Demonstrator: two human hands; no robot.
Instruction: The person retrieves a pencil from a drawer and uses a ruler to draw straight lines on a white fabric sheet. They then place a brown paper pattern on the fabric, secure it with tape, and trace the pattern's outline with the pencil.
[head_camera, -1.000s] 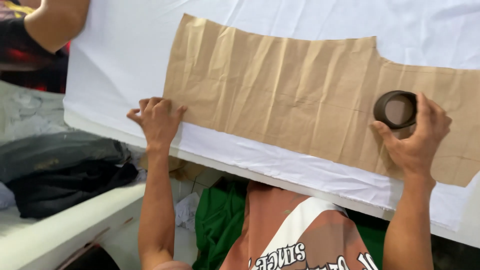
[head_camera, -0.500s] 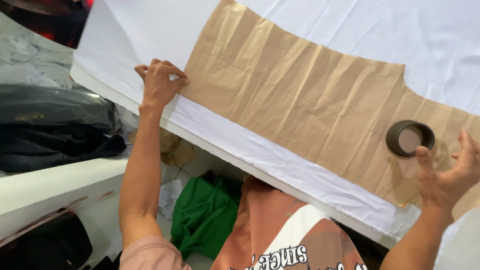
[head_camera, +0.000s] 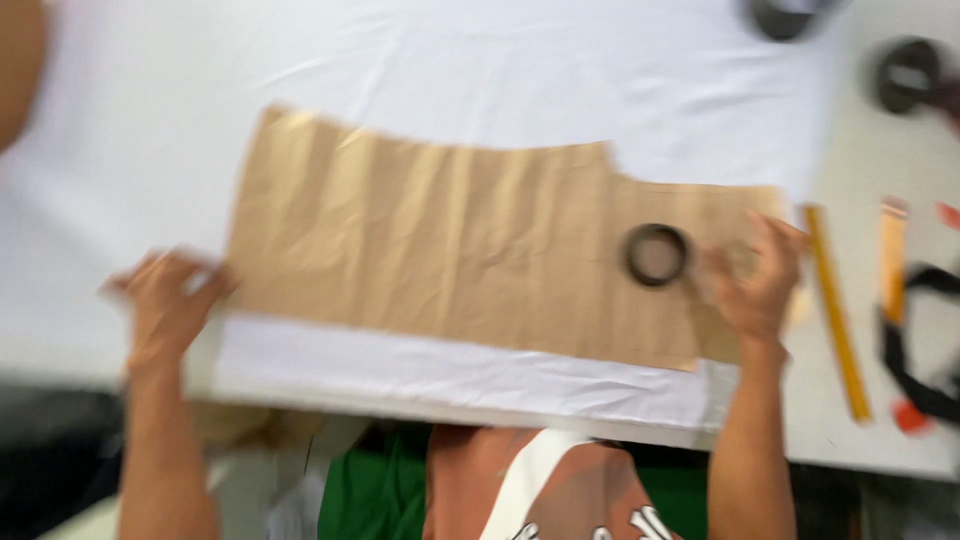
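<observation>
With the brown paper pattern (head_camera: 450, 250) lying flat on the white fabric (head_camera: 480, 80), the left hand (head_camera: 165, 305) presses open-fingered at 9 o'clock while the right hand (head_camera: 755, 285) rests spread beside the tape ring (head_camera: 657, 254) at 3 o'clock; best kept flat.

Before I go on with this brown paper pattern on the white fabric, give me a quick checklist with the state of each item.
1. Paper pattern lying flat on the white fabric: ok, though creased.
2. Left hand at the pattern's left end, on the fabric edge: ok; the blur hides whether it grips.
3. Right hand resting on the pattern's right end: ok.
4. Dark ring sitting on the pattern beside the right hand: ok, whether they touch cannot tell.
5. Pattern edge parallel to the fabric's near edge: cannot tell, picture is blurred.
6. Yellow ruler lying on the table to the right, off the pattern: ok.
</observation>
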